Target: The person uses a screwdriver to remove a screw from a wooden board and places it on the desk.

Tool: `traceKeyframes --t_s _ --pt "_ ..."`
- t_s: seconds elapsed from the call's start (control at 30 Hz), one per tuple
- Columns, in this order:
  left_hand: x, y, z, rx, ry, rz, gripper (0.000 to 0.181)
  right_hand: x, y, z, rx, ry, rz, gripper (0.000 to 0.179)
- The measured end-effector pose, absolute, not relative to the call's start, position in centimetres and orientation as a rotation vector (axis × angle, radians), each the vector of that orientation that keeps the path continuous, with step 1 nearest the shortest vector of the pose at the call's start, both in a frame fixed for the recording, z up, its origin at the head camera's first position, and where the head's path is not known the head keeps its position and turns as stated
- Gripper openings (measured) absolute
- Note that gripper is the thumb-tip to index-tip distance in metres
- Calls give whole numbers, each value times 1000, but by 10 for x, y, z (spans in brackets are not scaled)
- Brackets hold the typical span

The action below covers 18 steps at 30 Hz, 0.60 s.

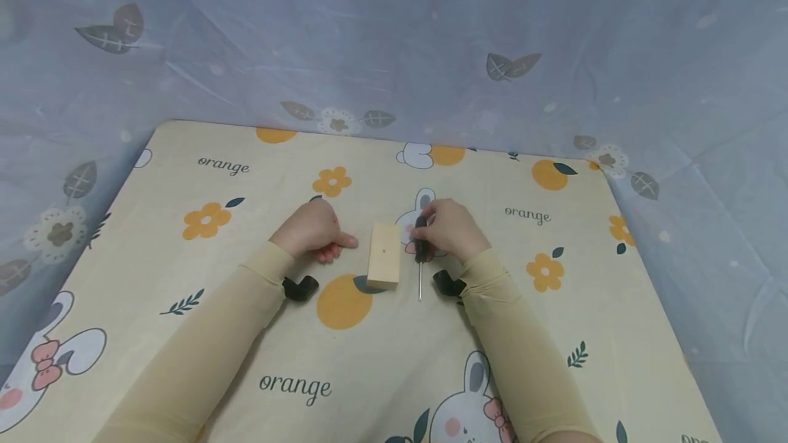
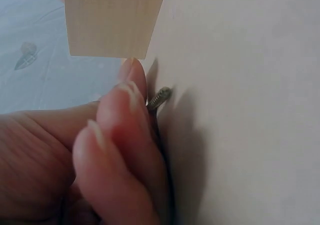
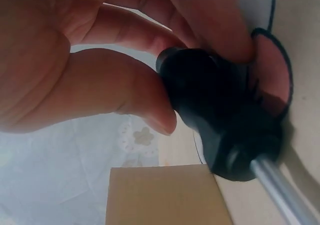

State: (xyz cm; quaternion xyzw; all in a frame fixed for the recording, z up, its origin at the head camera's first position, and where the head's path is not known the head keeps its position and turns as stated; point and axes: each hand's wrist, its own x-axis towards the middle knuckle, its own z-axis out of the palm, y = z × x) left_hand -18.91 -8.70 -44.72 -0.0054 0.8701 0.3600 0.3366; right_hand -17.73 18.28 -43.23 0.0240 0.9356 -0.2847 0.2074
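Note:
A small threaded screw [image 2: 160, 98] shows at the fingertips of my left hand [image 1: 312, 230]. That hand's fingers are curled, and they appear to pinch the screw, whose other end they hide. On the right, my right hand [image 1: 452, 227] grips a screwdriver [image 1: 421, 241] by its black handle, between thumb and fingers. The screwdriver's metal shaft [image 3: 284, 195] points toward the near side of the table. Between the two hands lies a pale wooden block [image 1: 384, 265] with a small dark hole in its top face. Neither hand touches the block.
A cream tablecloth [image 1: 246, 333] with oranges, flowers and rabbits covers the table. Black wrist devices [image 1: 300, 288] sit at both cuffs. Behind the table's far edge hangs a grey-blue patterned curtain [image 1: 369, 39].

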Motion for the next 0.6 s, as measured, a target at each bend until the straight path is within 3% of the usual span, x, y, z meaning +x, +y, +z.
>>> traceKeyframes --t_s 0.4,0.6 --pt "-188 -97 -451 66 2206 998 35 -176 189 -427 33 2598 -721 48" --pt "-183 -99 -446 162 2349 882 45 -172 199 -420 -4 2606 -612 43"
